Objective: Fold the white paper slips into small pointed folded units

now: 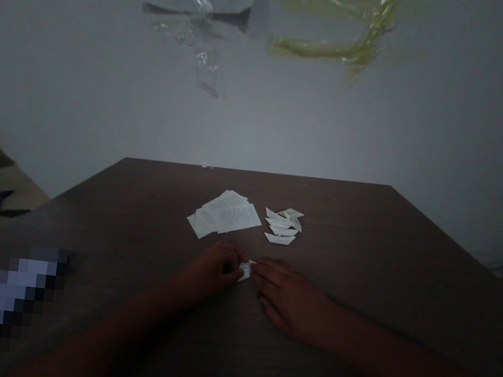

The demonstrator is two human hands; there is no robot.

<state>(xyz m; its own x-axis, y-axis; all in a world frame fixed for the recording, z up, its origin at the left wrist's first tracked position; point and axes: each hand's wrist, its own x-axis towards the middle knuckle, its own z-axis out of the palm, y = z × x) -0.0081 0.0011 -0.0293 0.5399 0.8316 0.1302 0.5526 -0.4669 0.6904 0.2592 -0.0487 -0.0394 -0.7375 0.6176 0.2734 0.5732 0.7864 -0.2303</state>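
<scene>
L hand [212, 272] & R hand [289, 295] together, both on small folded paper slip [246, 269] between them; printed sheets [225, 213], folded paper pieces [281, 225] just ahead on dark wood table [341, 235]; risk: hard pinch tears slip, loose grip drops it.

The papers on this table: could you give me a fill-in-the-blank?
The loose printed sheets lie to the ____ of the folded paper strips. The right hand lies palm ____ on the dark table. A small white paper sits between the left hand and the fingers of the ____ hand.

Answers: left, down, right.
</scene>
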